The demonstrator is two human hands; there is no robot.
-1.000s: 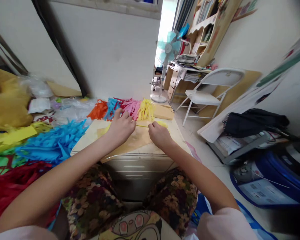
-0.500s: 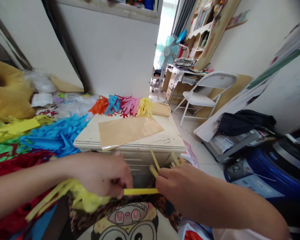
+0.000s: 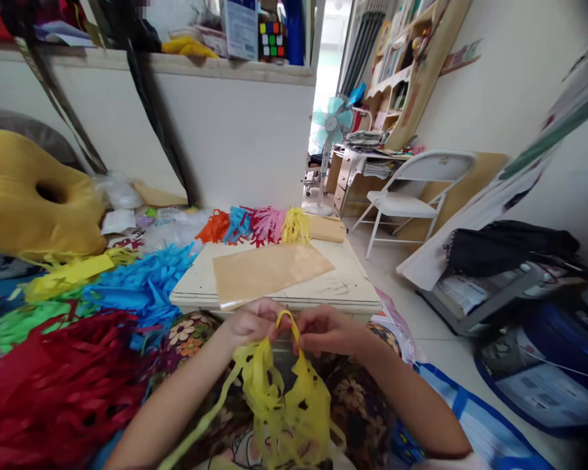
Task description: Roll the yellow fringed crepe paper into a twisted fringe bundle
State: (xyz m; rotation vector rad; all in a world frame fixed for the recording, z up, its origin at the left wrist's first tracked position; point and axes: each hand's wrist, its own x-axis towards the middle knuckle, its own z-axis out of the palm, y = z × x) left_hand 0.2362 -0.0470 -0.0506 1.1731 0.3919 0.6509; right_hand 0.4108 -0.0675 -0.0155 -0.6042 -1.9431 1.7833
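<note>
A yellow paper-like tassel (image 3: pixel 294 405) hangs over my lap, its cut strips dangling and its narrow top bent into a loop between both hands. My left hand (image 3: pixel 257 321) pinches the left side of that loop. My right hand (image 3: pixel 326 331) grips its right side, fingers curled. Just beyond my hands, a flat tan sheet in clear wrapping (image 3: pixel 272 271) lies on the cream tabletop (image 3: pixel 353 284). At the table's far edge stands a row of small fringed tassels: orange (image 3: pixel 213 226), blue (image 3: pixel 238 225), pink (image 3: pixel 269 225) and yellow (image 3: pixel 296 225).
To my left lie heaps of red (image 3: pixel 68 385), blue (image 3: pixel 142 281), green (image 3: pixel 34 316) and yellow fringe (image 3: pixel 71 271), beside a yellow cushion (image 3: pixel 24 196). A white folding chair (image 3: pixel 411 199) and a fan (image 3: pixel 330 124) stand farther back. A blue drum-shaped container (image 3: pixel 549 365) is on the right.
My hands, earlier apart with a yellow strip stretched between them, have come together in the middle. The strip is now bent into an upright loop, with the fringe hanging below. The view has shifted.
</note>
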